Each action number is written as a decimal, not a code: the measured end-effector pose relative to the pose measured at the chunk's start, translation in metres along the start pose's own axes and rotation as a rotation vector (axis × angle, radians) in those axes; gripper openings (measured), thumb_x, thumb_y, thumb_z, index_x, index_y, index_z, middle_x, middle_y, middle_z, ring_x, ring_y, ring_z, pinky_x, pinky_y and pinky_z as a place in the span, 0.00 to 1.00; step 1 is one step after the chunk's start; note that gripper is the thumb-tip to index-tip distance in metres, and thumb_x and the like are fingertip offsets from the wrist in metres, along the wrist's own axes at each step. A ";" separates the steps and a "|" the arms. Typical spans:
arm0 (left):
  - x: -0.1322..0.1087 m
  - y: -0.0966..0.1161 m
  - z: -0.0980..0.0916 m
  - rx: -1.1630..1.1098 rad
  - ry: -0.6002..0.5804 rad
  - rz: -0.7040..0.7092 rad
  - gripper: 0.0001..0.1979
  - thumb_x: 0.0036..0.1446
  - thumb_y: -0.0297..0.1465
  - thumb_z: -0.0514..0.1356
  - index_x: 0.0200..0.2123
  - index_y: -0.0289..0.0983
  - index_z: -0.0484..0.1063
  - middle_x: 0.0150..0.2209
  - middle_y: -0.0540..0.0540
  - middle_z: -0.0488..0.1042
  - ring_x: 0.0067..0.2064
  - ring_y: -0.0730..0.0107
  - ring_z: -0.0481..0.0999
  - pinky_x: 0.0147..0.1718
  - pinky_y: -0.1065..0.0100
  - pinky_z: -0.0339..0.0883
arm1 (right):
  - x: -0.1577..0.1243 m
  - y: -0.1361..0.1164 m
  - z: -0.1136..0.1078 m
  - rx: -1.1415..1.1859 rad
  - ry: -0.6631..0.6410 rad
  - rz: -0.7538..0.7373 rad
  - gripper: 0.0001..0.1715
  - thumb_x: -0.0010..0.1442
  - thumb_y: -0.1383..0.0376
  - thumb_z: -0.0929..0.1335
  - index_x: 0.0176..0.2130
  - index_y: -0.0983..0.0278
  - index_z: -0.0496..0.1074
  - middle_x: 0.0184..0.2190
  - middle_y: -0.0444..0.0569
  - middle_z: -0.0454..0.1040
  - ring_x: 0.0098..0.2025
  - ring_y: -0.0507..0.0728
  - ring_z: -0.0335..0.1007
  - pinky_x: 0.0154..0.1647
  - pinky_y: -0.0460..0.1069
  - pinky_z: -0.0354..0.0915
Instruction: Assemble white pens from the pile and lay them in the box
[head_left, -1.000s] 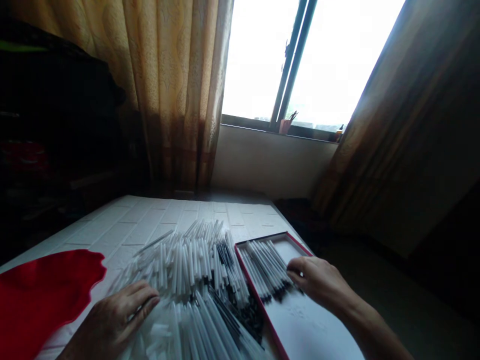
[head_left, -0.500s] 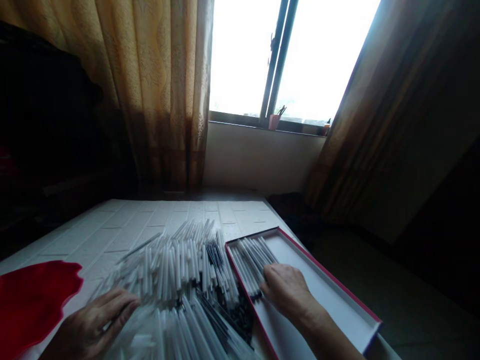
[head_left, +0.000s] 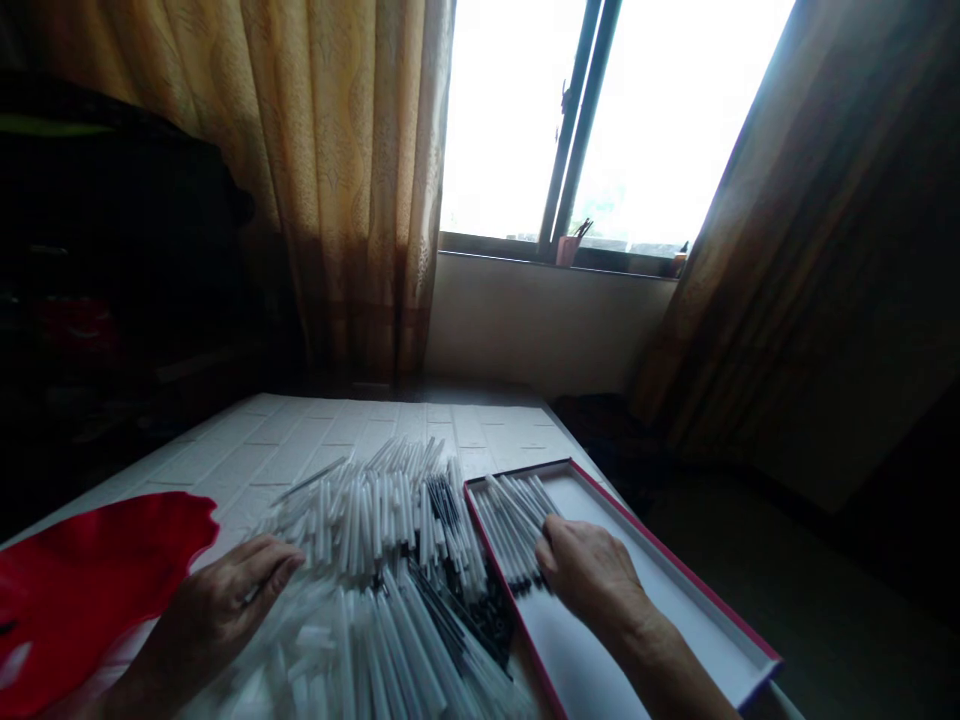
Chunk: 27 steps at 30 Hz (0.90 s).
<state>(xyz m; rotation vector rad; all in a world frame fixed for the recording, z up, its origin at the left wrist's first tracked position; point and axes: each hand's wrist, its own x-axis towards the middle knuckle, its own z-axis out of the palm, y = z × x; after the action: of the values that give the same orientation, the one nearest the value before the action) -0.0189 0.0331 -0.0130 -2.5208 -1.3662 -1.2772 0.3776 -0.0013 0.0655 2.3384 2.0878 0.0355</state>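
Note:
A big loose pile of thin white tubes [head_left: 375, 560] mixed with dark-tipped sticks covers the white table [head_left: 360, 425]. My left hand [head_left: 225, 600] lies flat on the pile's left edge, fingers stretched out. To the right stands a shallow white box with a red rim [head_left: 667, 590]. A row of the tubes [head_left: 506, 520] lies inside it at the far left. My right hand [head_left: 589, 575] rests in the box on the near ends of that row, fingers curled down onto them.
A red cloth [head_left: 82, 570] lies at the table's left front. Beyond the table hang tan curtains [head_left: 345, 180] beside a bright window [head_left: 600, 120], with a small pot [head_left: 568, 248] on the sill. Dark furniture stands on the left.
My right hand slid left across the box, from the tubes' right side onto their near ends. The left hand stayed on the pile. The camera swayed a little.

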 end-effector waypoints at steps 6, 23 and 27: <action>0.005 -0.004 -0.003 0.017 0.028 -0.111 0.25 0.67 0.53 0.54 0.36 0.42 0.81 0.34 0.46 0.82 0.36 0.64 0.84 0.37 0.72 0.74 | -0.002 0.005 0.002 0.072 0.116 -0.075 0.16 0.72 0.67 0.62 0.41 0.63 0.79 0.40 0.56 0.84 0.44 0.66 0.82 0.38 0.52 0.66; 0.052 0.057 -0.018 -0.083 -0.263 -0.098 0.15 0.66 0.38 0.54 0.38 0.40 0.79 0.35 0.48 0.82 0.38 0.66 0.82 0.39 0.69 0.74 | -0.016 -0.016 0.037 0.706 0.386 -0.662 0.18 0.73 0.63 0.61 0.47 0.61 0.79 0.37 0.52 0.83 0.34 0.58 0.82 0.34 0.50 0.74; 0.046 0.086 -0.008 -0.105 -0.274 0.072 0.14 0.69 0.41 0.56 0.47 0.41 0.77 0.42 0.46 0.81 0.44 0.65 0.82 0.45 0.66 0.74 | -0.025 -0.030 0.043 0.823 0.352 -0.725 0.15 0.72 0.65 0.62 0.47 0.61 0.78 0.37 0.53 0.83 0.36 0.58 0.82 0.37 0.49 0.75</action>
<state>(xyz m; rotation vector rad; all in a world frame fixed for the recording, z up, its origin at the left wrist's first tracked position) 0.0498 0.0091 0.0530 -2.8766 -1.2646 -1.0482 0.3462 -0.0225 0.0215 1.7068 3.5232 -0.5442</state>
